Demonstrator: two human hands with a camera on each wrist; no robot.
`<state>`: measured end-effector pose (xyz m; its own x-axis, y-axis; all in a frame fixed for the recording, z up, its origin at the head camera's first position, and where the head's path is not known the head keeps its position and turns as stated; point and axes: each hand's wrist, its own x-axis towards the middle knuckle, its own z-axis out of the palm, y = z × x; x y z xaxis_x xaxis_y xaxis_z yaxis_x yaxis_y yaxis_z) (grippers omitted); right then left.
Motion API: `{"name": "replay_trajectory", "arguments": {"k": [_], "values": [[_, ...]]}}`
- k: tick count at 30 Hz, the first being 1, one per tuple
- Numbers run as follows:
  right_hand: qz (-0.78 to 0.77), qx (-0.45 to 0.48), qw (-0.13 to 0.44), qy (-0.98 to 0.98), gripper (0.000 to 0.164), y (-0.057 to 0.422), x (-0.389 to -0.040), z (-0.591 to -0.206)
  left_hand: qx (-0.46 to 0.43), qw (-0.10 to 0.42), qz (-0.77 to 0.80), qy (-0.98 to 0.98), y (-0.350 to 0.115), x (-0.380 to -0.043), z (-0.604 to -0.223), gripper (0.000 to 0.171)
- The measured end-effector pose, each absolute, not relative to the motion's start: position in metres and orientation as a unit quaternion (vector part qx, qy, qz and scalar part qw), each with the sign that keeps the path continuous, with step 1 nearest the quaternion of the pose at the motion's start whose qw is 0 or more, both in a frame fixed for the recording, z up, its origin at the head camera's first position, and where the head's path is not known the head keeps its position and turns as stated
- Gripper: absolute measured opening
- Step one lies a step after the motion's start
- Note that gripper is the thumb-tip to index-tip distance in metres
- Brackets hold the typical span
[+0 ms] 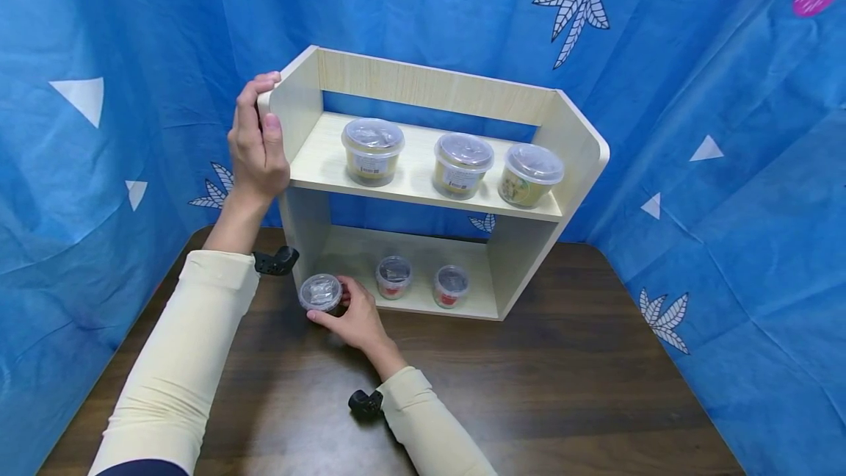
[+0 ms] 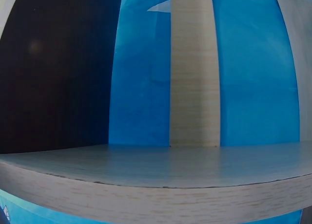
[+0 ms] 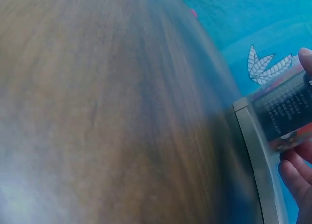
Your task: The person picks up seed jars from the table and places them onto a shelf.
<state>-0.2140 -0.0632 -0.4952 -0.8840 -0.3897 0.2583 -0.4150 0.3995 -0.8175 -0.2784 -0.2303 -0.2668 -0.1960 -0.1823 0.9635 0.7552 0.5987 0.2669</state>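
Observation:
A two-tier pale wooden shelf (image 1: 423,79) stands slightly turned on the table. My left hand (image 1: 258,145) grips the front edge of its left side panel, thumb and fingers on either side. Down at the lower tier's front left corner, my right hand (image 1: 360,320) holds a small clear lidded tub (image 1: 321,292) between thumb and fingers. In the right wrist view this tub (image 3: 285,109) shows a dark printed label, and part of my fingers (image 3: 294,174) appears below it. The left wrist view shows the shelf's side panel (image 2: 195,168) but not the hand.
On the upper tier stand three larger lidded tubs, a left one (image 1: 373,153), a middle one (image 1: 463,165) and a right one (image 1: 530,175). Two small tubs, one (image 1: 393,278) beside another (image 1: 451,286), sit on the lower tier. Blue patterned cloth (image 1: 694,131) surrounds the dark table (image 1: 581,373).

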Motion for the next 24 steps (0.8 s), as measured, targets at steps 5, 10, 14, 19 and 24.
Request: {"name": "replay_trajectory", "arguments": {"k": [5, 10, 14, 19, 24], "values": [[0.497, 0.233, 0.012, -0.836, 0.071, -0.064, -0.216, -0.495, -0.214, 0.597, -0.391, -0.667, -0.232, -0.278, -0.267, 0.046], [0.502, 0.221, 0.012, -0.836, 0.072, -0.064, -0.218, -0.495, -0.213, 0.596, -0.389, -0.670, -0.232, -0.278, -0.267, 0.046], [0.505, 0.212, 0.022, -0.837, 0.071, -0.064, -0.220, -0.495, -0.215, 0.597, -0.389, -0.668, -0.232, -0.278, -0.268, 0.046], [0.498, 0.200, 0.027, -0.843, 0.071, -0.064, -0.222, -0.494, -0.217, 0.600, -0.390, -0.664, -0.232, -0.279, -0.268, 0.047], [0.495, 0.192, 0.037, -0.847, 0.072, -0.065, -0.224, -0.494, -0.219, 0.602, -0.390, -0.662, -0.231, -0.280, -0.267, 0.047]]}}
